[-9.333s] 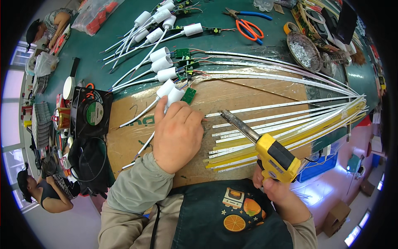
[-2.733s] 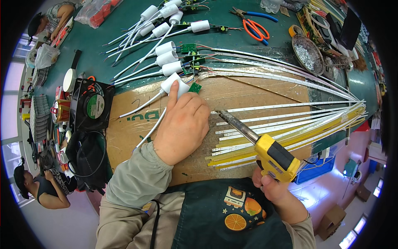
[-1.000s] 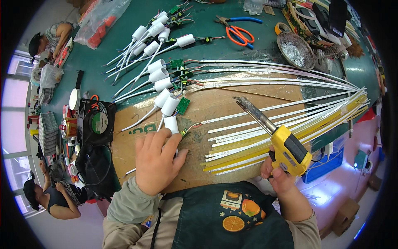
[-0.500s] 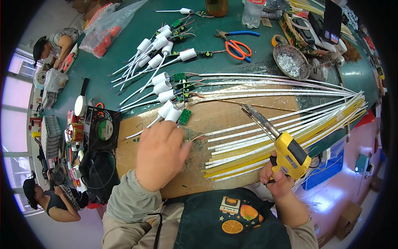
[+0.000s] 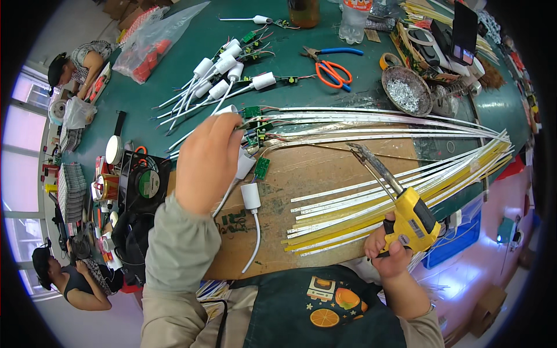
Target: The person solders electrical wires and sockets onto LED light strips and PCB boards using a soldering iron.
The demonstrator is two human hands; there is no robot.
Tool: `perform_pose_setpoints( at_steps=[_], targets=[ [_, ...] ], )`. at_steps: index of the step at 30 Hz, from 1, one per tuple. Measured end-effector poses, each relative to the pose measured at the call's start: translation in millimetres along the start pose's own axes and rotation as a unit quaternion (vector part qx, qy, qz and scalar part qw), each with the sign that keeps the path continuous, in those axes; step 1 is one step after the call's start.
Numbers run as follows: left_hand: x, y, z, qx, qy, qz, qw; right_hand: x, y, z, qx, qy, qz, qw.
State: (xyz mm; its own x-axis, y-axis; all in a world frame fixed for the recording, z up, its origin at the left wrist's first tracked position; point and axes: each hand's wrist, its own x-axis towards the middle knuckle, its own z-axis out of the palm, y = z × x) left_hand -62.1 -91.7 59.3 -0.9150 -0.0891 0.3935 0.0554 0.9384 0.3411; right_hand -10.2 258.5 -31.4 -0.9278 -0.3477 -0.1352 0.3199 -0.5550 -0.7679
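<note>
My left hand [image 5: 209,159] reaches over a row of white plastic cylinders [image 5: 245,165] with cable tails and small green circuit boards [image 5: 262,168]. Its fingers are bent together among these parts, and whatever they pinch is hidden. One loose white cylinder [image 5: 250,196] with a curved white cable lies nearer me on the brown board. Gripped in my right hand [image 5: 387,250] is a yellow soldering gun [image 5: 413,219], its long metal nose pointing up and left over the strips. White and yellow LED strips [image 5: 360,203] fan out beneath that nose; several farther strips run from the circuit boards.
Pliers [image 5: 331,51], orange-handled cutters [image 5: 333,74] and a bowl of metallic scraps [image 5: 406,90] lie at the back. More white cylinders with boards [image 5: 223,66] are heaped beyond my left hand. A black fan [image 5: 144,182] stands at left; two people sit farther left.
My left hand has moved away from me, toward the row of cylinders. A loose cylinder now shows on the board. The topmost near strip has left its place; the soldering gun shifted slightly right.
</note>
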Motion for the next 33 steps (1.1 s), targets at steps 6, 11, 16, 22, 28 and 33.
perform_pose_setpoints(
  at_steps=[6, 11, 16, 22, 28, 33],
  targets=[
    [60.5, -51.7, 21.7, 0.057, -0.106, -0.021, 0.993, -1.7, 0.9, -1.5, 0.018, -0.015, 0.004, 1.0],
    [98.8, -67.2, 45.0, 0.0, -0.088, -0.054, 0.995, -2.0, -0.4, -2.9, 0.011, -0.023, 0.005, 1.0],
    [117.8, -51.1, 85.1, 0.032, -0.126, 0.109, 0.986, 0.2, 0.6, 0.0, -0.013, 0.003, 0.013, 1.0],
    [137.3, -25.1, 107.4, 0.072, -0.206, 0.152, 0.964, 0.9, 0.6, 0.6, -0.015, 0.007, 0.004, 1.0],
    [118.4, -16.9, 53.3, -0.026, -0.067, 0.066, 0.995, -3.1, -0.9, 8.9, -0.014, -0.007, 0.009, 1.0],
    [75.8, 44.1, -37.8, 0.001, -0.006, 0.112, 0.994, -2.0, 2.1, -0.1, -0.027, 0.011, 0.007, 1.0]
  ],
)
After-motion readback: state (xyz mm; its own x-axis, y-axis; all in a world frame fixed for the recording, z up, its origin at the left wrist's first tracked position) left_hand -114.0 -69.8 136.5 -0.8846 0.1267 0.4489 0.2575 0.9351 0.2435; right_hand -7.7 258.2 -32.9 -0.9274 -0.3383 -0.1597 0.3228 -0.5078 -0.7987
